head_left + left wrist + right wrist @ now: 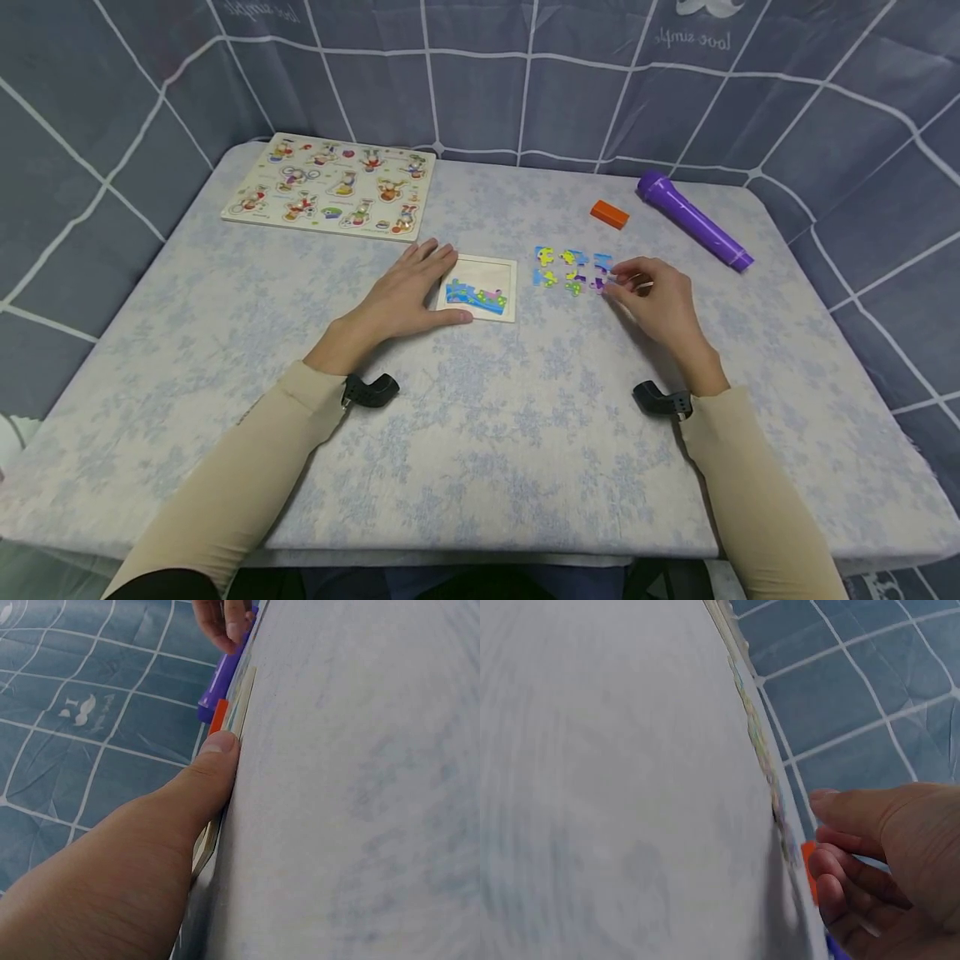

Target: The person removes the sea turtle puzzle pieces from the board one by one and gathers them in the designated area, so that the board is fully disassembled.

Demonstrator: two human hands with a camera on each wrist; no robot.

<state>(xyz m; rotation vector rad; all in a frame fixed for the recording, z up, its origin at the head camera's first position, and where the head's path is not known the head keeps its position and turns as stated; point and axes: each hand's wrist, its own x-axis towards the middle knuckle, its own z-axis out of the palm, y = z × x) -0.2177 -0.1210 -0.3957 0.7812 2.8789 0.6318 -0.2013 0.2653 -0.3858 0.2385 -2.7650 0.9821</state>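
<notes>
A small wooden puzzle tray [477, 260] lies on the table, with joined blue, green and pink pieces [476, 297] along its lower part. My left hand [405, 296] rests spread at the tray's left side, its thumb along the near edge; the left wrist view shows the thumb [214, 761] against the rim. Several loose pieces [573, 257], yellow, blue, green and purple, lie right of the tray. Above their right end hovers my right hand [660, 304], fingers loosely bent. In the right wrist view a gap shows between thumb and fingers of this hand [885, 862], with nothing visible in it.
A large board with cartoon animal figures [330, 187] lies at the back left. Behind the loose pieces is an orange block [610, 214], and a purple cylinder with a wider end [693, 218] lies at the back right. A grey gridded curtain [480, 100] surrounds the table's back and sides.
</notes>
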